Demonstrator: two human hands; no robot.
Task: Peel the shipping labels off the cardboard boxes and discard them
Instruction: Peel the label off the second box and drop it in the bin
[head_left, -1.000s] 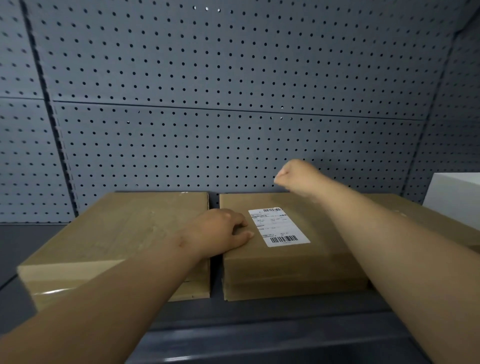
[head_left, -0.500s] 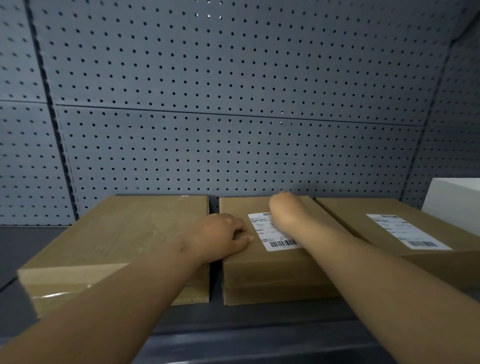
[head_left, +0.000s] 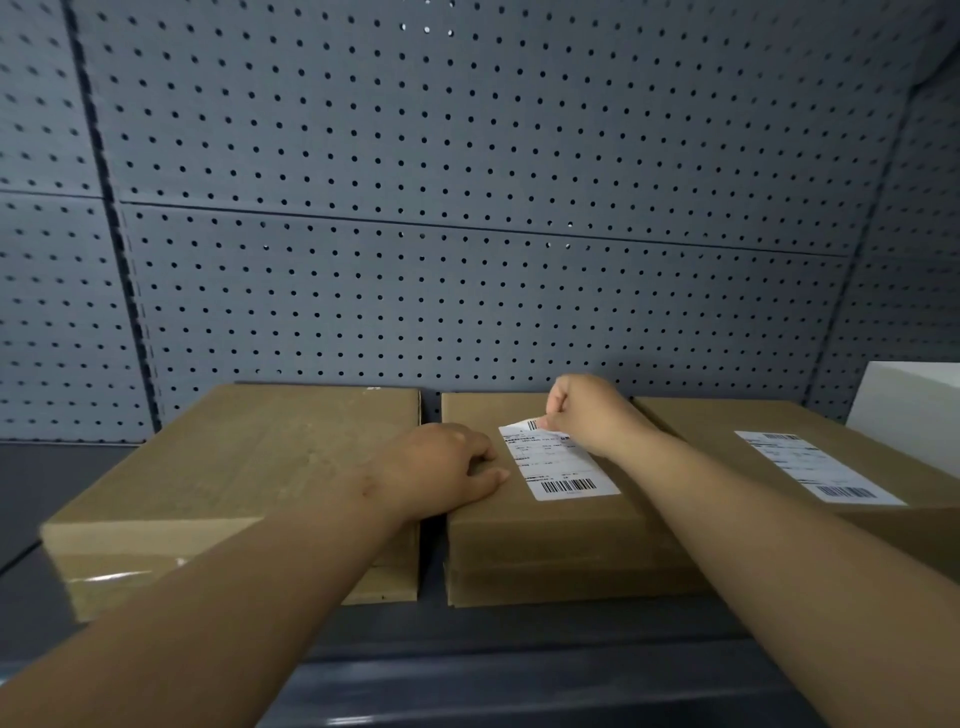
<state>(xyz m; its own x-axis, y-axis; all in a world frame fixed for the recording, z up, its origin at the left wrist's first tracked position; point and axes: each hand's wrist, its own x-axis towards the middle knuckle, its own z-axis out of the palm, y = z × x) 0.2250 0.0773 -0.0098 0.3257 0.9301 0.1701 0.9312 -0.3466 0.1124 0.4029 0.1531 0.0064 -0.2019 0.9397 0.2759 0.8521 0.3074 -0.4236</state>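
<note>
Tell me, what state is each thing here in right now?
left box, closed, no label visible on top.
middle box, closed.
middle label, far corner lifted, rest stuck flat.
right hand, pinches the middle label's lifted corner.
left hand, presses on the middle box's left edge.
right box, closed.
right label, stuck flat, untouched.

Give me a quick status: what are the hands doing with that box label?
Right hand pinching the label at its far corner, corner lifted. Left hand resting on the middle box. Nothing in the way.
</note>
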